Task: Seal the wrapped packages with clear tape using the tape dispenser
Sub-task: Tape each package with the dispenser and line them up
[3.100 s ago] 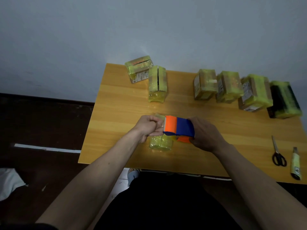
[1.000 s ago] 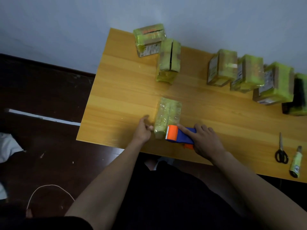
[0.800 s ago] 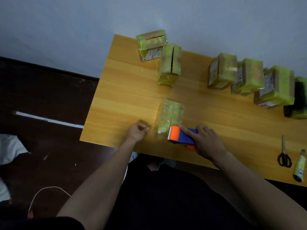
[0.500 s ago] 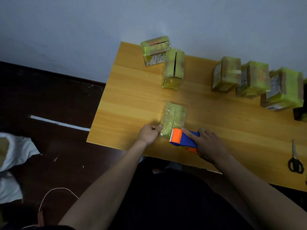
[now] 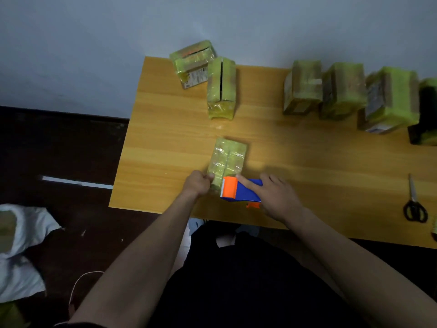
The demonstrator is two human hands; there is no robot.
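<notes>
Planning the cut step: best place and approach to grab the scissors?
Take the scissors by the black finger loops. They lie flat near the table's right front edge, loops toward the person and closed blades pointing away. Come from the near side with the right hand; nothing seems to crowd the loops.

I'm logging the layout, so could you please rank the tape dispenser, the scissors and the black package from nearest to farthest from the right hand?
1. Tape dispenser: under the right hand.
2. Scissors: far right, near edge.
3. Black package: far right, back row.
</notes>
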